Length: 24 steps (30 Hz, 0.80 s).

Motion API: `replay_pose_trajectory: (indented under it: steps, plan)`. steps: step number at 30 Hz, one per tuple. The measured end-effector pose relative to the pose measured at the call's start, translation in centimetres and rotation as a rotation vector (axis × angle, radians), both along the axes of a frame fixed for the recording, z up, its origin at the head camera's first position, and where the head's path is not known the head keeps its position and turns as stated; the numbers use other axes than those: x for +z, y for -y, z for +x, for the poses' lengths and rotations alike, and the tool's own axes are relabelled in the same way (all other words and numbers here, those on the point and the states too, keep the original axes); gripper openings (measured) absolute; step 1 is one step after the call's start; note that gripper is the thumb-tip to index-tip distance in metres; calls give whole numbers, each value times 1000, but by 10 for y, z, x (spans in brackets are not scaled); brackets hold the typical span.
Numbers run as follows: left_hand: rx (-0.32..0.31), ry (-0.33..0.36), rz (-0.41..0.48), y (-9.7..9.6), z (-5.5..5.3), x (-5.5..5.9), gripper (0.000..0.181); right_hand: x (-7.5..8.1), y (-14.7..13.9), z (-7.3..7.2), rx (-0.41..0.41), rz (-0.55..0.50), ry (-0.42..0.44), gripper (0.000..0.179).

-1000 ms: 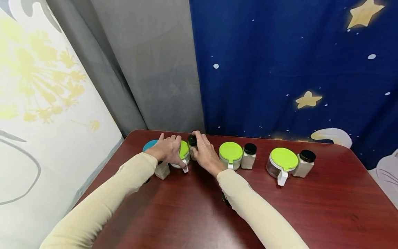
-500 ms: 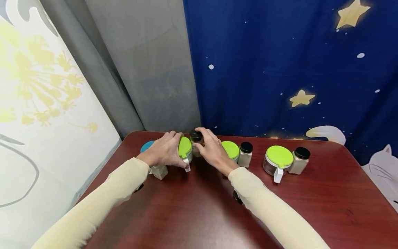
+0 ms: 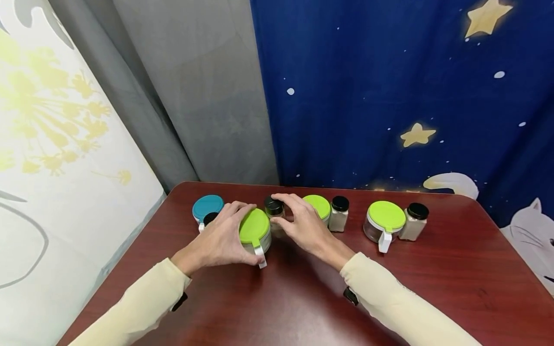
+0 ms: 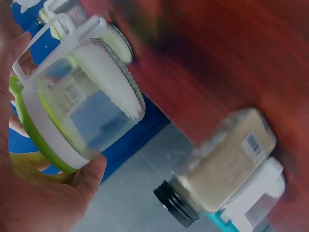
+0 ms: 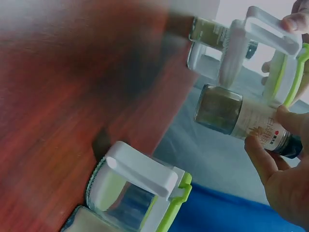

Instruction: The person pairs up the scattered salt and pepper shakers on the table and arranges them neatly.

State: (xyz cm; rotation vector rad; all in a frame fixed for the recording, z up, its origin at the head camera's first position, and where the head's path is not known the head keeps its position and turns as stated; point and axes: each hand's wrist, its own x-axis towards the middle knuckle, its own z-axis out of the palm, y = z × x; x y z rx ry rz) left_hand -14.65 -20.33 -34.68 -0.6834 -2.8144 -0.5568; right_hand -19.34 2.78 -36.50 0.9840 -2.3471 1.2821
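Observation:
A round clear jar [image 3: 254, 227] with a lime-green lid, a white handle and white contents is gripped round its lid by my left hand [image 3: 218, 240]. In the left wrist view this jar [image 4: 91, 106] appears raised off the table. Fingers and thumb of my right hand [image 3: 308, 233] hold a square spice bottle [image 5: 241, 116] with a black cap and a printed label. Its cap [image 3: 274, 206] shows just right of the jar in the head view. The bottle also looks lifted, its base clear of the tabletop in the right wrist view.
Left of my left hand stand a blue-lidded jar [image 3: 207, 206] and a black-capped bottle [image 4: 227, 164]. To the right are two more green-lidded jars, one near [image 3: 319, 205] and one farther [image 3: 386, 217], each beside a black-capped bottle [image 3: 339, 218]. Curtains hang behind the dark red table [image 3: 303, 307].
The left hand has brought the green-lidded jar up and toward me, uncovering the blue-lidded jar. The right hand has moved slightly right and nearer with the spice bottle.

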Motion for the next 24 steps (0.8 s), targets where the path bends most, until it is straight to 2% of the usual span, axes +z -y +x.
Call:
replay_pose_trajectory:
  steps: [6, 9, 13, 18, 24]
  plan:
    - [-52, -37, 46, -3, 16, -8, 111, -9, -12, 18, 71, -103, 9, 54]
    - [-64, -28, 61, -6, 23, -12, 111, -14, -19, 26, 101, -146, 2, 54]
    - [-94, -1, 79, -17, 26, -16, 113, -20, -33, 34, 121, -197, 2, 53]
    - [-134, 20, 79, -32, 24, -21, 115, -25, -52, 44, 85, -222, 19, 51]
    - [-200, 36, 85, -57, 24, -29, 117, -31, -82, 60, -32, -135, -43, 51]
